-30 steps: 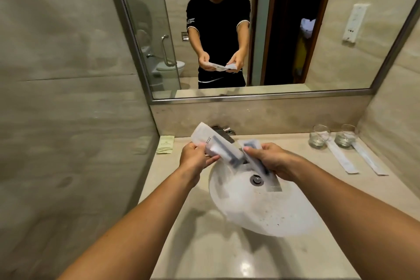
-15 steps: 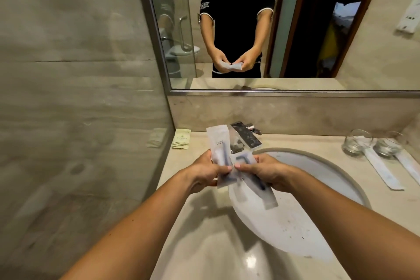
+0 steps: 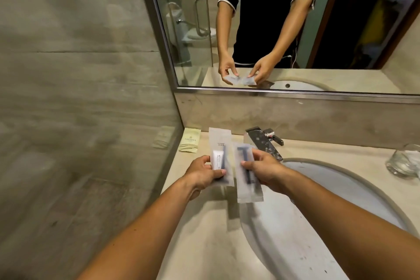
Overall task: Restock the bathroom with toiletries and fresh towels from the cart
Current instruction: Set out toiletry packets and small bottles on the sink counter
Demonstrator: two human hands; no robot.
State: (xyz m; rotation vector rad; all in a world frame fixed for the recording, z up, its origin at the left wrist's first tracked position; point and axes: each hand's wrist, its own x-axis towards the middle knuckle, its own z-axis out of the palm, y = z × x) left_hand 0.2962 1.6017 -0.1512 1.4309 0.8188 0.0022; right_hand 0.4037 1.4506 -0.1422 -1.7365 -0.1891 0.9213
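Note:
My left hand pinches a clear packet with a small white tube and a dark toothbrush, the toothbrush kit. My right hand pinches a second clear packet with a dark razor, the razor packet. Both packets are held side by side, upright, just above the beige counter left of the sink basin. A small pale green sachet lies on the counter in the back left corner.
The chrome faucet stands just behind my right hand. A drinking glass sits at the far right of the counter. A stone wall closes the left side, and a mirror hangs above the backsplash.
The two packets, overlapped and crossed before, are now separated, one in each hand. Both hands moved left, from over the basin to over the counter near the corner.

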